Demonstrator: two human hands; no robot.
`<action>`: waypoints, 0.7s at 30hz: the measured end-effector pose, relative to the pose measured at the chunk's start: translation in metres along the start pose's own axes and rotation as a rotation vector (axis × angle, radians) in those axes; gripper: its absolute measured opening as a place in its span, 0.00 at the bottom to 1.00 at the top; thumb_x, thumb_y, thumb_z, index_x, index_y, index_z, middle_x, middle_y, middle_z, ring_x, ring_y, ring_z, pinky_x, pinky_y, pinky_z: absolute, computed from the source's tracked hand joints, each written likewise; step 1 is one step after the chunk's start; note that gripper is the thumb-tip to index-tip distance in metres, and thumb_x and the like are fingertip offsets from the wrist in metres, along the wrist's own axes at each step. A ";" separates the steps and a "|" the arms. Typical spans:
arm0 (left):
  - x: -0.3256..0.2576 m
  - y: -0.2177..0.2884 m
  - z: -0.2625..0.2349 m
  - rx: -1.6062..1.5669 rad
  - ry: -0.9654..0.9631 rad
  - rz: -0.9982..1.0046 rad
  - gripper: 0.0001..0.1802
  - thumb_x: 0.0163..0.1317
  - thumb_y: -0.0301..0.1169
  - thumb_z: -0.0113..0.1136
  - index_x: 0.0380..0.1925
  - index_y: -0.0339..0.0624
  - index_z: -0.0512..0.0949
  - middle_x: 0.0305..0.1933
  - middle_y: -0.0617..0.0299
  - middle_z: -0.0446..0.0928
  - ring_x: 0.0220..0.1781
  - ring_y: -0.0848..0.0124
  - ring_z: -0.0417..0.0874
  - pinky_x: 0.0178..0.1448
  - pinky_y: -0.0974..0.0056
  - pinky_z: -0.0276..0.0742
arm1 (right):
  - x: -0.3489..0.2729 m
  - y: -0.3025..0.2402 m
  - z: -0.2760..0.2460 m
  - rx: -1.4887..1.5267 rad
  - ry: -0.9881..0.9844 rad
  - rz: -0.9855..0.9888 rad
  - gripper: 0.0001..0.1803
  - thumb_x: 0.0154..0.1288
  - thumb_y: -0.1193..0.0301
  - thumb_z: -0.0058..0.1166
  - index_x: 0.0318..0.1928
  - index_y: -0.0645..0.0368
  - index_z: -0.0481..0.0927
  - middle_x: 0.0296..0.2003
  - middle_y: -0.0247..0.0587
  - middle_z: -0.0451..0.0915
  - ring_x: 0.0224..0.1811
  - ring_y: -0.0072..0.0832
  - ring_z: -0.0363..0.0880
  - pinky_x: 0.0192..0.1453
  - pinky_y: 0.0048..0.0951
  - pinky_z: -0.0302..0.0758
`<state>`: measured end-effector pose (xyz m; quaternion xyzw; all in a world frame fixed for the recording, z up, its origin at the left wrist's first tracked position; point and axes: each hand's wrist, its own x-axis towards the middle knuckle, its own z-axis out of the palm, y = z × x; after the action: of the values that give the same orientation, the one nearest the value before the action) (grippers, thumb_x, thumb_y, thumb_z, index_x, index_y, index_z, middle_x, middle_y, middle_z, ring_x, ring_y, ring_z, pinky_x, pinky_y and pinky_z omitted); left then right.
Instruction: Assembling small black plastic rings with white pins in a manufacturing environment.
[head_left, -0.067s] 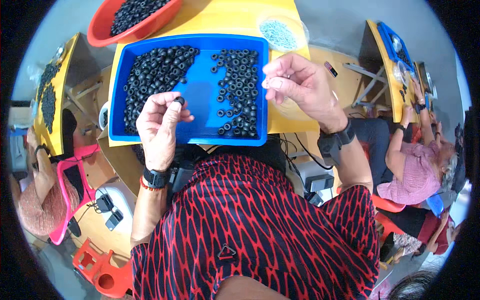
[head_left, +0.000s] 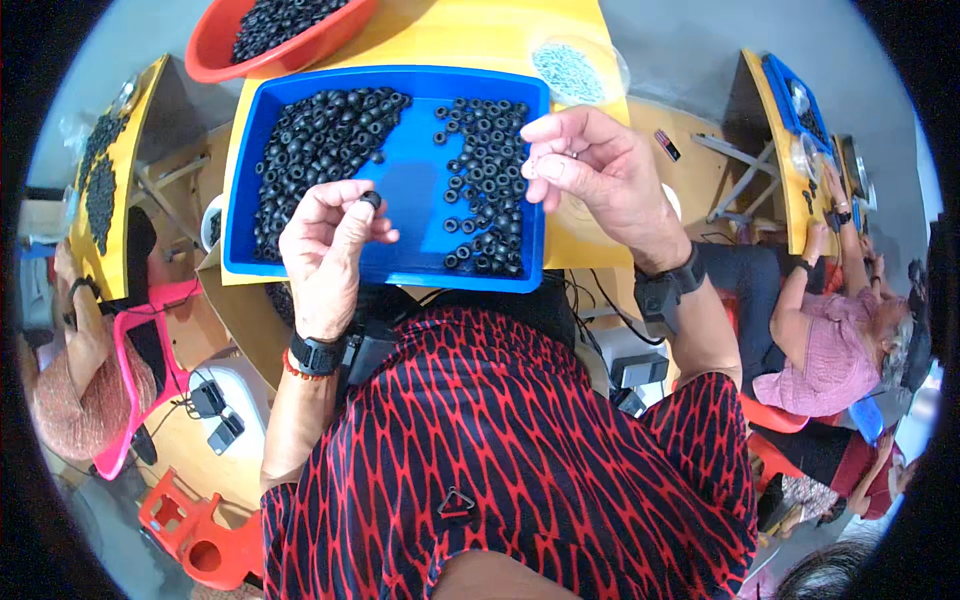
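My left hand (head_left: 325, 245) is over the front of a blue tray (head_left: 390, 275), its thumb and fingers closed on a black ring-shaped bead (head_left: 371, 199) with a wide hole. Over the tray's right rim, my right hand (head_left: 600, 180) is pinched shut. Tiny pale pieces show at its fingertips, too small to name surely. A dense heap of black beads (head_left: 320, 140) fills the tray's left side. More black beads (head_left: 485, 190) lie spread along its right side, many with the hole facing up.
A red basin (head_left: 215, 65) of black beads stands behind the tray on the yellow table (head_left: 450, 35). A clear round dish (head_left: 570, 70) of small pale blue-green pieces sits at the back right. Other people work at yellow tables (head_left: 120, 190) on both sides.
The whole view has shifted slightly. My right hand has come a little left, over the tray's right rim. My left hand keeps hold of the bead.
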<state>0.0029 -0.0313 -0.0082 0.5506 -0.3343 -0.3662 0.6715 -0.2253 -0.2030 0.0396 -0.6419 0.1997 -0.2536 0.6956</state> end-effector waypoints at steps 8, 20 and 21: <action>-0.008 0.009 -0.003 -0.157 -0.030 -0.089 0.11 0.67 0.28 0.60 0.46 0.34 0.76 0.38 0.55 0.81 0.36 0.70 0.84 0.41 0.63 0.85 | 0.028 0.006 0.044 0.073 -0.054 0.002 0.05 0.65 0.80 0.57 0.41 0.65 0.81 0.33 0.41 0.84 0.35 0.25 0.85 0.36 0.22 0.81; -0.008 0.010 -0.011 -0.306 -0.035 -0.119 0.09 0.66 0.22 0.60 0.44 0.31 0.77 0.37 0.56 0.82 0.34 0.72 0.84 0.42 0.67 0.85 | 0.057 0.021 0.078 -0.015 -0.153 -0.095 0.06 0.64 0.82 0.57 0.41 0.63 0.81 0.40 0.37 0.82 0.34 0.18 0.80 0.35 0.20 0.78; -0.008 0.009 -0.012 -0.313 -0.030 -0.120 0.09 0.65 0.22 0.60 0.44 0.31 0.77 0.37 0.56 0.82 0.34 0.72 0.84 0.41 0.67 0.85 | 0.058 0.023 0.080 -0.029 -0.152 -0.114 0.06 0.64 0.82 0.57 0.41 0.63 0.81 0.39 0.37 0.81 0.34 0.18 0.79 0.35 0.19 0.78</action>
<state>0.0097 -0.0172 -0.0017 0.4527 -0.2497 -0.4617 0.7208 -0.1285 -0.1738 0.0274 -0.6795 0.1131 -0.2402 0.6840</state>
